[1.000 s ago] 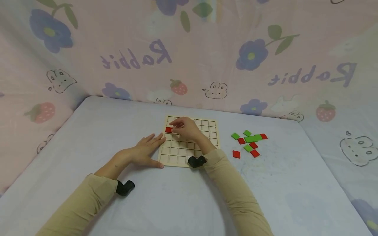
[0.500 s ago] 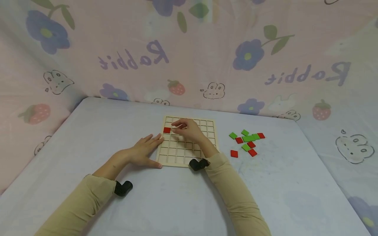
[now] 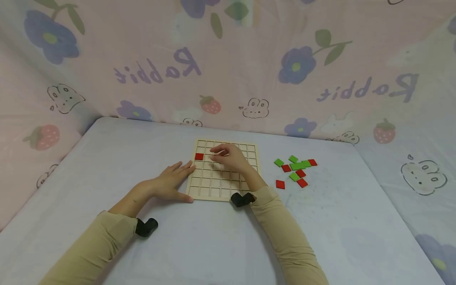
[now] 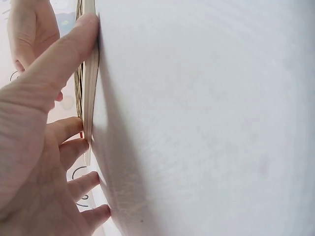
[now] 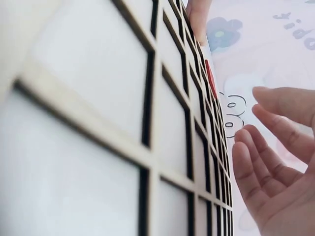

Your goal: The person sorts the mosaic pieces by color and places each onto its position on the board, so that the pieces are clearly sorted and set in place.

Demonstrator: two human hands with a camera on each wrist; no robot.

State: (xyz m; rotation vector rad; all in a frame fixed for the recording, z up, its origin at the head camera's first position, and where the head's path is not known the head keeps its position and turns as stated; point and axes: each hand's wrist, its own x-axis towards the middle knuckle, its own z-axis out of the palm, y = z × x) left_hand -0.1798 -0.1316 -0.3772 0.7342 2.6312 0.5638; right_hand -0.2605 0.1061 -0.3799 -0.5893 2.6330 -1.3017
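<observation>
A light wooden grid board (image 3: 204,192) lies flat on the table, with one red square tile (image 3: 199,156) in a cell of its left column. My left hand (image 3: 169,183) rests at the board's left edge, fingers spread; in the left wrist view the thumb (image 4: 64,54) touches the board's side (image 4: 90,88). Above the board, just right of that tile, hovers my right hand (image 3: 231,159). The right wrist view shows its fingers (image 5: 251,169) loosely bent with nothing between them, and the red tile (image 5: 211,78) beyond.
Right of the board, several loose tiles lie scattered on the white-covered table (image 3: 338,221), among them a green tile (image 3: 278,162) and a red tile (image 3: 280,184). A printed curtain (image 3: 228,71) hangs behind the table. Each sleeve cuff carries a black wrist piece (image 3: 147,227).
My right hand has drawn back a little to the right from the red tile, which stays in its cell and now shows fully. The left hand holds its place. The whole view has shifted slightly.
</observation>
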